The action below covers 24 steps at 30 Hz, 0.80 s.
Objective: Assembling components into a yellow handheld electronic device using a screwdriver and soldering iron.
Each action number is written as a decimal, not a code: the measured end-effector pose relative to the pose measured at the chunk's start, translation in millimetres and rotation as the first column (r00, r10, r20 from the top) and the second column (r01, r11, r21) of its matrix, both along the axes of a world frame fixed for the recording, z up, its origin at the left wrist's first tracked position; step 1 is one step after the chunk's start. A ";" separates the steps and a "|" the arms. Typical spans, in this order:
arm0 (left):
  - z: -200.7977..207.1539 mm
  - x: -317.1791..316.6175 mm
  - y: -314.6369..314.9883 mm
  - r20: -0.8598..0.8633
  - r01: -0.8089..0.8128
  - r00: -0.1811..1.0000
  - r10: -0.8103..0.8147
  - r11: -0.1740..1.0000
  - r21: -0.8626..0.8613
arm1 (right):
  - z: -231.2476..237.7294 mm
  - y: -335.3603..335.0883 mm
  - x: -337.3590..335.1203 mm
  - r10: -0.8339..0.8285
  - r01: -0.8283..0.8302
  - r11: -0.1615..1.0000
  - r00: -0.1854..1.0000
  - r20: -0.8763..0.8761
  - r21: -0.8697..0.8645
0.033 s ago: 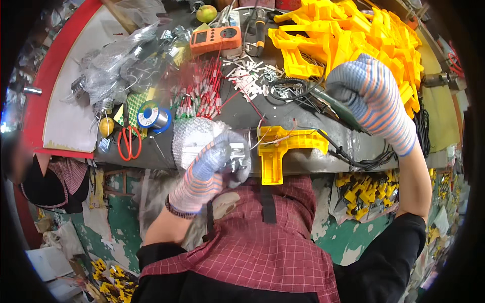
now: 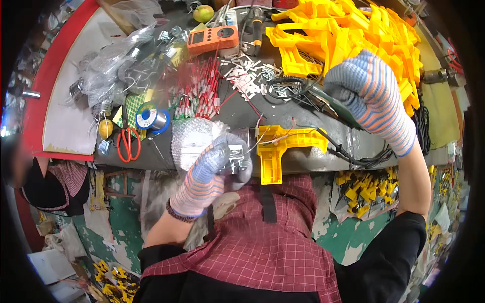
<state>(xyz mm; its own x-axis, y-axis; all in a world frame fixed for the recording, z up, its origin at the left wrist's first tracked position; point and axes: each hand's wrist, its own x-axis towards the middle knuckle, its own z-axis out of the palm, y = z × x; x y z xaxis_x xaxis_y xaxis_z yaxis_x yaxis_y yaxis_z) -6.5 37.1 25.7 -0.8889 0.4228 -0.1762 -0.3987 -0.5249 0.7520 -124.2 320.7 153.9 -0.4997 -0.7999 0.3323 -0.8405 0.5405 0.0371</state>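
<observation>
I see the left hand [image 2: 208, 164] gripping a shiny piece [image 2: 236, 155], the yellow housing [image 2: 271, 164] just right (this hand is nearer), its long body running left-right, and, farther right, the right hand [image 2: 365, 86] curled, its hold unclear.

yellow casing [image 2: 271, 169]: smooth plastic | bubble wrap [image 2: 193, 134] left of casing: glossy, bumpy | blurred piece [image 2: 236, 153] between them: shiny, perhaps metal
</observation>
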 end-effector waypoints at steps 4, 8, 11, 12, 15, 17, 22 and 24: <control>1.9 1.3 24.9 -0.019 -0.103 0.994 0.104 0.993 0.054 | -21.0 9.5 5.6 -0.315 0.146 0.780 0.932 -0.179 -0.609; -6.9 3.9 57.8 -0.026 -0.059 0.998 0.063 0.990 0.129 | -68.2 -20.5 61.7 -0.027 0.520 0.423 0.826 0.563 -0.742; -27.4 26.1 86.0 -0.316 -0.279 0.913 0.258 0.960 -0.023 | -88.9 -61.2 106.3 0.375 0.527 0.455 0.617 0.691 -0.718; -18.7 31.2 96.1 -0.206 -0.276 0.940 0.272 0.961 0.010 | -82.8 -65.5 113.3 0.395 0.616 0.413 0.543 0.741 -0.671; -12.3 24.6 106.7 -0.479 -0.456 0.809 0.340 0.877 -0.148 | -85.2 -74.4 110.2 0.331 0.661 0.264 0.621 0.710 -0.702; -13.4 27.8 99.2 -0.539 -0.426 0.809 0.233 0.865 -0.265 | -88.4 -59.2 109.3 0.382 0.669 0.284 0.579 0.720 -0.688; 12.5 24.9 33.0 -0.873 -0.811 0.447 -0.194 0.325 -0.487 | -83.9 -35.4 100.2 0.714 0.802 0.263 0.212 0.668 -0.536; 16.0 2.3 14.7 -0.973 -0.967 0.184 -0.139 0.152 -0.205 | -91.6 -24.4 103.1 0.784 0.856 0.337 -0.025 0.620 -0.392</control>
<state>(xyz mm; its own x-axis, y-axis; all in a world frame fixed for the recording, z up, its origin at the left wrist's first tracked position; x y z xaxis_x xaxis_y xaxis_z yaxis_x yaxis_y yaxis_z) -4.2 51.8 41.7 -0.6035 0.0158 0.7972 0.5669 0.7116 0.4150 -21.1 296.3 62.3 -0.8437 -0.4887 -0.2222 0.4647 -0.4577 -0.7580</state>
